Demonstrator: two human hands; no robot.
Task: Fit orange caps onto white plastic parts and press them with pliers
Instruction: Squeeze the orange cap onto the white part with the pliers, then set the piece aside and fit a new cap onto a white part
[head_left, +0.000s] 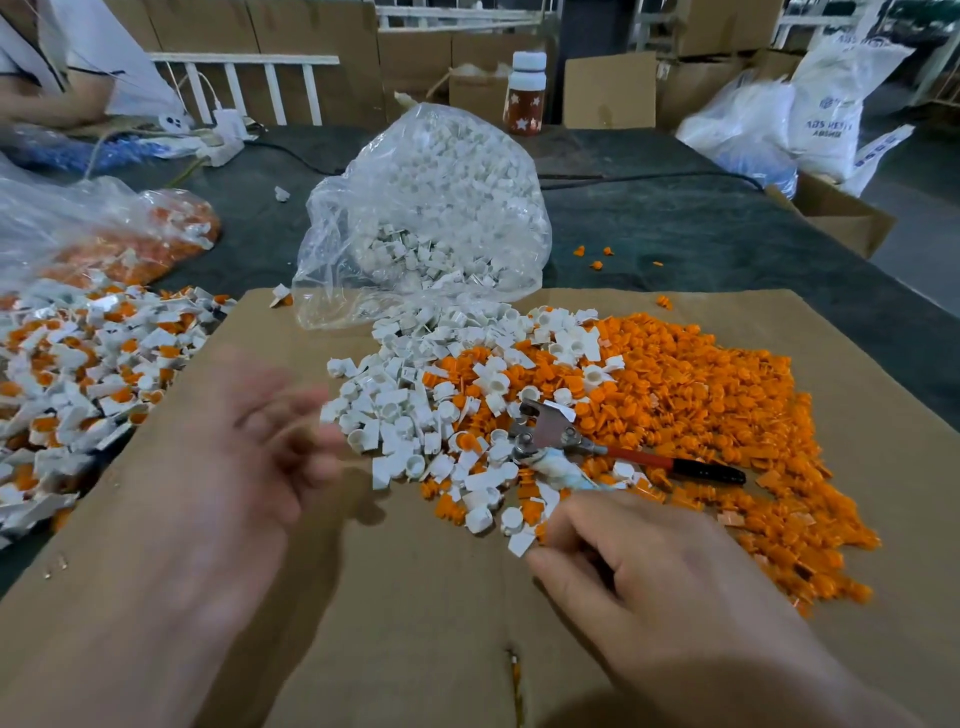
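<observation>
Holding pliers (550, 434) w/ R hand (649, 561) grip curled, L hand (249, 467) grip spread, blurry; sack (826, 119) reads "ABS".

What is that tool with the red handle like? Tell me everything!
The pliers have a grey metal head with bolts. One handle is red with a black tip, pointing right; the other, wrapped in pale tape, reaches the right hand, grip unclear. The handles are spread apart. They lie on the white parts and orange caps.
</observation>
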